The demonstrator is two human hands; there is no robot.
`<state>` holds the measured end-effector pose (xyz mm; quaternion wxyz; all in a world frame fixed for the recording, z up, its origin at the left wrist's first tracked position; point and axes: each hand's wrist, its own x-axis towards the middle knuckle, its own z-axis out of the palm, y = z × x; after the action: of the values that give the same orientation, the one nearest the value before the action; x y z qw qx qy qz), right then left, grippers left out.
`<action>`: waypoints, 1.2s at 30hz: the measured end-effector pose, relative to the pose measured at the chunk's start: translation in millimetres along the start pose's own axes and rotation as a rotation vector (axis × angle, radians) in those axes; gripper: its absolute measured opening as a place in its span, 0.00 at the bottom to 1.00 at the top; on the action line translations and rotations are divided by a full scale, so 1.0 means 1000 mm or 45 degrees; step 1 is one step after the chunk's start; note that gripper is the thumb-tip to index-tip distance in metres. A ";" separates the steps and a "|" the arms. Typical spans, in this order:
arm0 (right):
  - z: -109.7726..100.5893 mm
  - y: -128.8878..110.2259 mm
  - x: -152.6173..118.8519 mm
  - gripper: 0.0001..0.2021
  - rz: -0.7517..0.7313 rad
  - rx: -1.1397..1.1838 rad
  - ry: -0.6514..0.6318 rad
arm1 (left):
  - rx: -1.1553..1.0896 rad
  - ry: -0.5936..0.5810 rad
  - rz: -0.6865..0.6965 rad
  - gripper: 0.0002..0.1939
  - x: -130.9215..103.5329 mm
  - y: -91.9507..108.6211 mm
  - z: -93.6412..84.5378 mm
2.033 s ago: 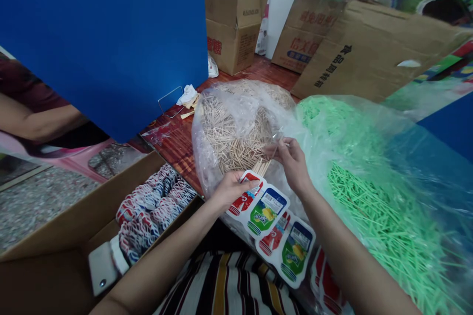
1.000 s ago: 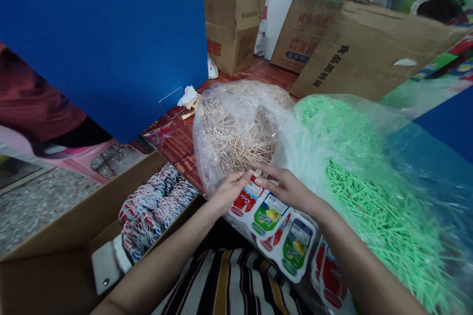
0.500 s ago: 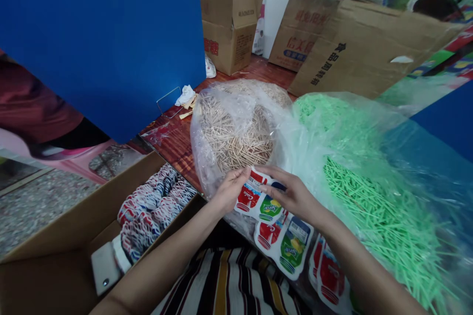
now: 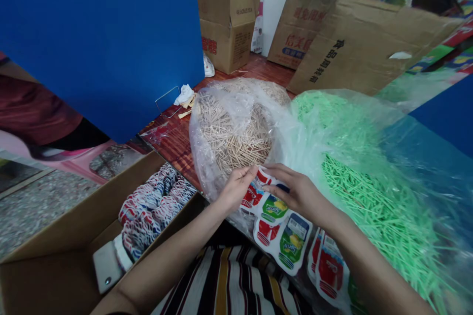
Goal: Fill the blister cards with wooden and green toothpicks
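Observation:
My left hand (image 4: 240, 185) pinches the left edge of a printed cola-and-Sprite packet (image 4: 271, 206), flat and bottle-shaped with white borders. My right hand (image 4: 293, 189) is closed on the packet's upper right, thumb in front and fingers partly behind. More packets of the same print lie just below: a Sprite packet (image 4: 293, 243) under my right wrist, and a stack with a red cola packet (image 4: 329, 266) beside my right forearm. Beyond my hands a clear plastic bag holds pale thin sticks (image 4: 242, 142). Bright green sticks (image 4: 373, 211) fill another bag on the right.
At lower left, a cardboard box (image 4: 48, 216) holds bundled packets (image 4: 155, 206) and a white block (image 4: 107, 266). A blue panel (image 4: 99, 39) rises at left, with a person's sleeve (image 4: 33, 108) behind it. Cartons (image 4: 229, 24) stand at the back of the red-brown table (image 4: 172, 142).
Both my hands have shifted slightly right with the packet between them. The hold looks the same, and the view has moved a little.

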<state>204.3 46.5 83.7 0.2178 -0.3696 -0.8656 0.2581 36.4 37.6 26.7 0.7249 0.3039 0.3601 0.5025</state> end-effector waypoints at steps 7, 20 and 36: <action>-0.007 0.005 -0.002 0.09 0.080 0.034 0.053 | -0.004 -0.022 -0.047 0.21 0.000 0.006 0.003; -0.011 0.014 -0.011 0.14 0.250 0.288 0.168 | 0.278 -0.052 -0.175 0.17 -0.004 -0.006 0.003; -0.023 -0.007 -0.032 0.09 0.009 -0.055 0.214 | 0.471 -0.274 0.043 0.12 -0.012 -0.003 0.015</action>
<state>233.6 24.2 99.7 0.2808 -0.3976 -0.8484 0.2080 47.4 24.2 35.7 0.6824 0.4898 0.3615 0.4046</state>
